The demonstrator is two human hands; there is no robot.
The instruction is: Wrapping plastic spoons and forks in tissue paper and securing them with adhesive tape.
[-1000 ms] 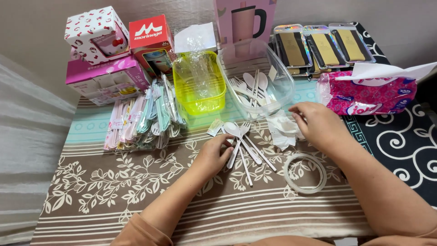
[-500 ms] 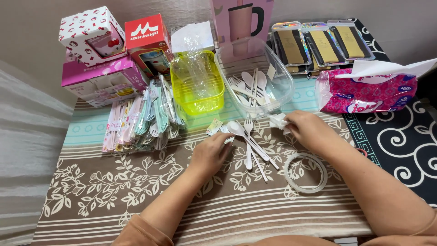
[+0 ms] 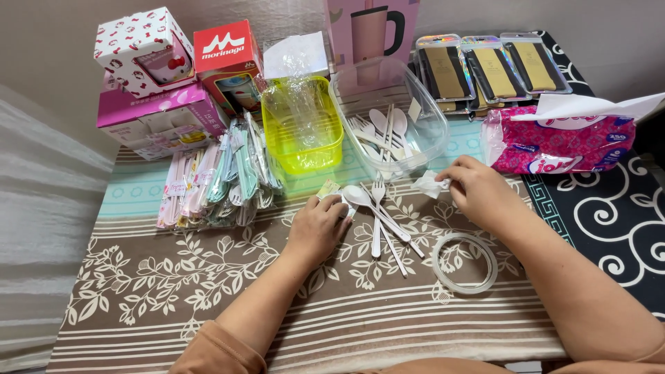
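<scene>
Cutlery settles while the right hand comes up with a napkin

Cutlery first: a white spoon (image 3: 358, 197), a fork (image 3: 377, 216) and a few more white pieces lie fanned out on the patterned surface (image 3: 173, 291), between the two hands. A second ago the left hand (image 3: 320, 225) was further down among the handles; now it has drawn up to the spoon's bowl, fingers curled loosely and pressing on the pieces' upper ends rather than closing round any of them. A small yellowish packet (image 3: 328, 188) peeks out just above its knuckles.

The right hand (image 3: 481, 194) has shifted too. It was bunched over crumpled white paper near the clear tub (image 3: 388, 125); now it sits a little lower, thumb and fingers pinched narrow on a small folded napkin (image 3: 430, 184), held just off the cloth beside the tub's near corner.

To my eye that means one set is being gathered: cutlery lined up under the left hand, napkin coming across to join it.

A tape roll (image 3: 465, 262) lies untouched near the right wrist. Finished wrapped sets (image 3: 222, 176) are stacked left of the yellow basket (image 3: 301, 125).
</scene>
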